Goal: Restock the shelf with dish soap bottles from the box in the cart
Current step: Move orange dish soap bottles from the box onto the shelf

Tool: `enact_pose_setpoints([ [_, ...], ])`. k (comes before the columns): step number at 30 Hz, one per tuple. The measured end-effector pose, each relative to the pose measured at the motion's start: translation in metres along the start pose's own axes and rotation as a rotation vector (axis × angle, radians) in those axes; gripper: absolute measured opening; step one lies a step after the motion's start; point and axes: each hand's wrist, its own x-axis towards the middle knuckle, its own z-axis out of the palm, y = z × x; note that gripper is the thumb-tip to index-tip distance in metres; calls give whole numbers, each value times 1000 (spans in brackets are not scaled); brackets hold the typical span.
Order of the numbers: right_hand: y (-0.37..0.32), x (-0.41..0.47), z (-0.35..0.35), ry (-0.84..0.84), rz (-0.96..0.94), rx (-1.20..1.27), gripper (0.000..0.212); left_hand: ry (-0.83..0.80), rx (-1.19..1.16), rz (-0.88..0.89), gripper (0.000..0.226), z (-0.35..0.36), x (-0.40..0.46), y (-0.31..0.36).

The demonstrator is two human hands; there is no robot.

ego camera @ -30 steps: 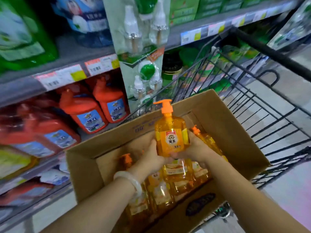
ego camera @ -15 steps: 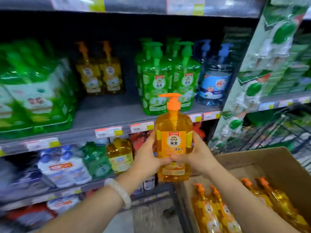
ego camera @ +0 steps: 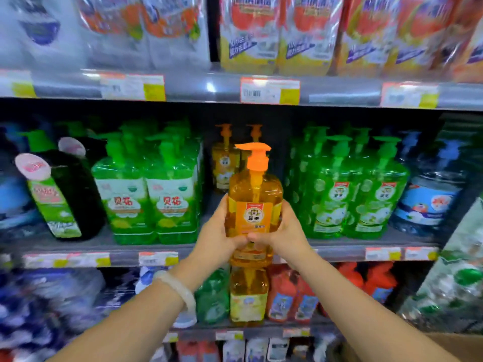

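Observation:
An orange dish soap bottle (ego camera: 254, 202) with an orange pump stands upright in both my hands, in front of the middle shelf (ego camera: 235, 250). My left hand (ego camera: 217, 231) grips its left side and my right hand (ego camera: 285, 228) grips its right side, thumbs meeting at the front. Behind it, deep on the shelf, stand two matching orange bottles (ego camera: 227, 160) in a gap between green bottles. A corner of the cardboard box (ego camera: 454, 347) shows at the bottom right.
Green pump bottles (ego camera: 146, 194) stand left of the gap and more green bottles (ego camera: 350, 194) to its right. A blue bottle (ego camera: 428, 197) is farther right. Refill pouches (ego camera: 277, 32) fill the shelf above. Lower shelves hold an orange bottle (ego camera: 248, 293) and red jugs (ego camera: 292, 296).
Both hands lifted the orange bottle out of the box in the cart and carried it left and up to the middle shelf. My view swung from the cart to the shelf.

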Motion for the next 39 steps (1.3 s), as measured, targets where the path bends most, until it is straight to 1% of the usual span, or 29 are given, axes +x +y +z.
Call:
enact_pose_setpoints([
  [3,6,41,11,-11,-44,-6,65,47,42,16,94,-5,34,-15],
  [6,20,82,20,-37,-59,-84,69,87,89,3,94,-6,67,-32],
  [9,39,116,29,-77,-9,-140,76,128,118,-48,94,-6,93,-53],
  [11,52,132,34,-96,-13,-142,75,157,112,-76,95,-5,105,-68],
  [15,69,156,45,-90,38,-170,76,241,159,-81,89,-3,125,-86],
  [19,77,187,53,-238,135,-250,73,299,247,-124,87,-5,141,-95],
  [21,81,196,57,-278,126,-329,74,312,227,-146,83,-5,150,-98],
  [25,93,203,64,-227,63,-387,74,373,195,-163,71,-1,163,-105],
  [29,98,212,68,-208,31,-391,81,425,183,-194,62,8,167,-113],
  [31,100,215,69,-207,27,-385,82,437,189,-204,60,10,169,-114],
  [35,101,217,71,-202,16,-374,85,429,124,-204,57,10,174,-111],
  [39,100,218,73,-199,1,-359,85,427,138,-246,59,8,176,-111],
])
